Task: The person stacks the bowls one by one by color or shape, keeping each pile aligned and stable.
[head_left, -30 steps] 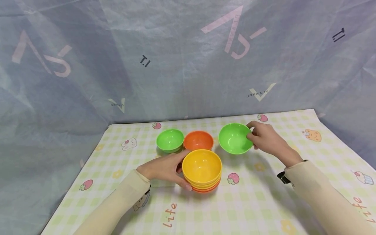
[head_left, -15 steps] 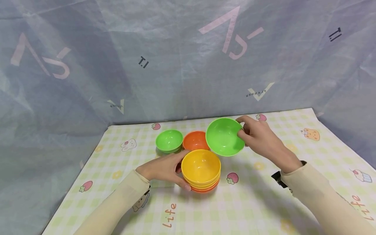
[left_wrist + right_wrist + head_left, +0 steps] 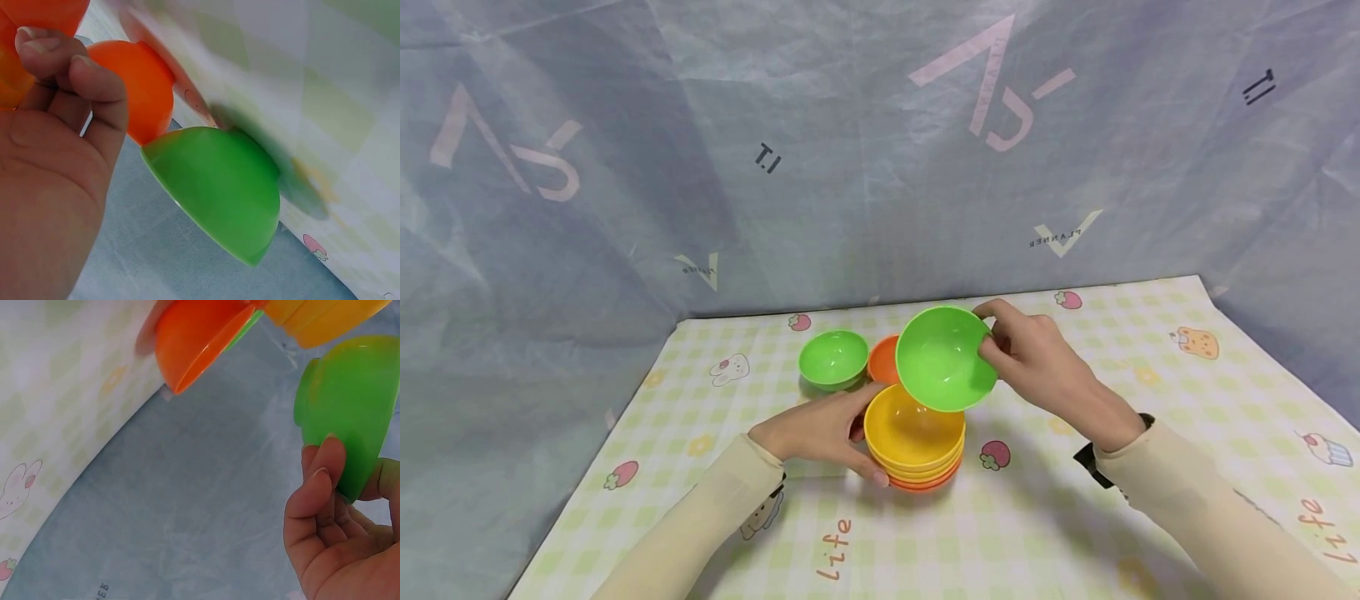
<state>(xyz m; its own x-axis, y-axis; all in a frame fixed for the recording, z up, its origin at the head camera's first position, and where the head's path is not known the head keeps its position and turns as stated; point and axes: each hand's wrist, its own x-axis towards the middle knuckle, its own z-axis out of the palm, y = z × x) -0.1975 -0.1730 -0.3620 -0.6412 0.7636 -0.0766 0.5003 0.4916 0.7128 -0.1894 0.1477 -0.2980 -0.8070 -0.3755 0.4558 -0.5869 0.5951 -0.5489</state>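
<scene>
While right grip [image 3: 1043, 358] pinches glossy bowl [image 3: 942, 358]; left grip [image 3: 822, 423] holds nested bowls [image 3: 916, 442]

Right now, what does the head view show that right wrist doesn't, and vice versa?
Head only: left grip on the bowl stack, both sleeves, the inside of the held green bowl.
Right wrist only: that bowl's foot ring.
Both: the right grip holding that bowl, the orange bowl, the other green bowl (just a sliver in right wrist), the bowl stack and the printed tablecloth.

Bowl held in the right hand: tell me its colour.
Plain bright green; the bowl in the right hand shows best in the head view.
</scene>
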